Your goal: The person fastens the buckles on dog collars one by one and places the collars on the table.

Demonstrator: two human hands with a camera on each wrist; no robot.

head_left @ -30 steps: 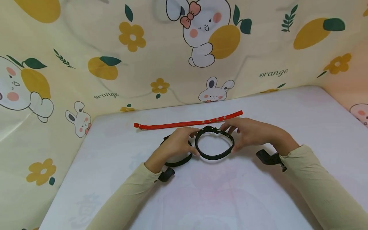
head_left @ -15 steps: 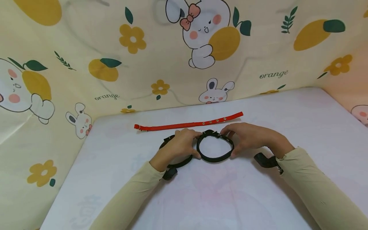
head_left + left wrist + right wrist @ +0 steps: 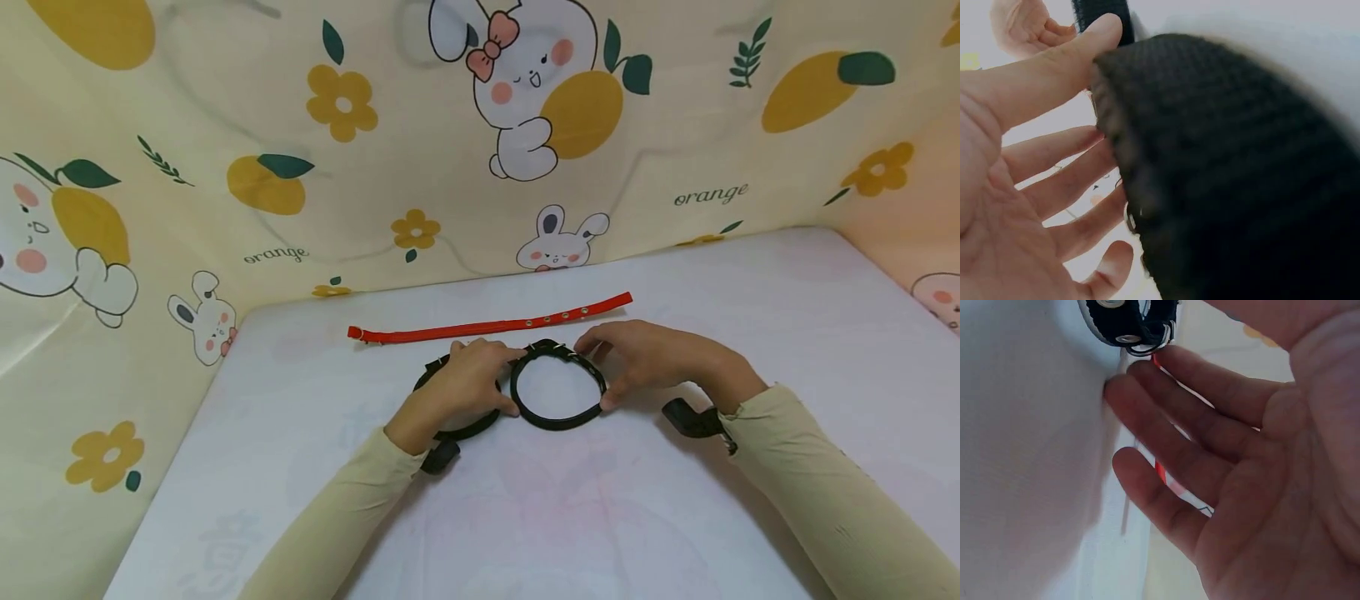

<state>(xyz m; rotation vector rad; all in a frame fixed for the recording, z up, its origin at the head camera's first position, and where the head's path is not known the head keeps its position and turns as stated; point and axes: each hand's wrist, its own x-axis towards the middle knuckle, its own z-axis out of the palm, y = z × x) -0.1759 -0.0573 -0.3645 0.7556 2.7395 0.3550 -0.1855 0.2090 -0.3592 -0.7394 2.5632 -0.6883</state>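
1. The left hand [image 3: 457, 387] and the right hand [image 3: 645, 358] flank a black collar [image 3: 557, 390] buckled into a ring that lies flat on the white bench [image 3: 675, 517]. Both hands are wide, fingers nearly straight; fingertips and thumbs touch the ring's outer edge from either side.
2. Under the left hand lies a second black collar [image 3: 459, 429], also looped and mostly hidden by the palm.
3. Just beyond both hands a red collar [image 3: 487, 323] lies unbuckled in a straight strip, apart from the black ones.
4. Judging by this, the looped collar is being steadied and positioned; a next move would need fingers at the buckle on the ring's far side.
5. The head view alone shows all three collars. The right wrist view shows the buckle end [image 3: 1132, 328] with eyelets up close, the open fingers [image 3: 1166, 425] beside it. The left wrist view shows spread fingers [image 3: 1054, 169] against blurred black webbing [image 3: 1235, 175].
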